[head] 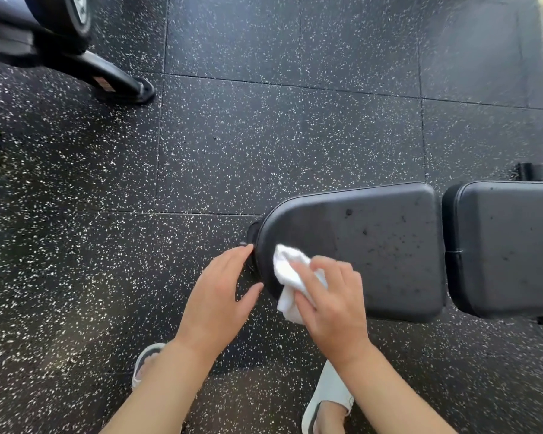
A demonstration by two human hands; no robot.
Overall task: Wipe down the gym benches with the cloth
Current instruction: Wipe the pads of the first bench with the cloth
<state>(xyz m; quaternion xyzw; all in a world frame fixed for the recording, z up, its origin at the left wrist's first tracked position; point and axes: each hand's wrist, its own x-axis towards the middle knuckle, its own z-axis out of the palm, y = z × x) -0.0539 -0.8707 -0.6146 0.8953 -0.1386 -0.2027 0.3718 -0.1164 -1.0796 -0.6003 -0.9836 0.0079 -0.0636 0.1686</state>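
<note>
Cloth (290,270) under right hand (333,303) on bench (373,239).

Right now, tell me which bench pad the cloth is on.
The rounded-end seat pad, left of the gap; the right hand holds the white cloth there.

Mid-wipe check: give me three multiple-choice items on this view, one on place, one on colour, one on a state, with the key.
1. Where is the cloth?
A. On the floor
B. At the rounded end of the seat pad
C. On the second pad

2. What colour is the cloth?
A. White
B. Green
C. Black

3. What is the left hand doing?
A. Gripping the cloth
B. Fingers straight, at the pad's end, holding nothing
C. Resting on the floor

Key: 1 B, the right hand presses it there; 2 A, it shows bright white against the black pad; 3 B, only the right hand holds the cloth.
</note>
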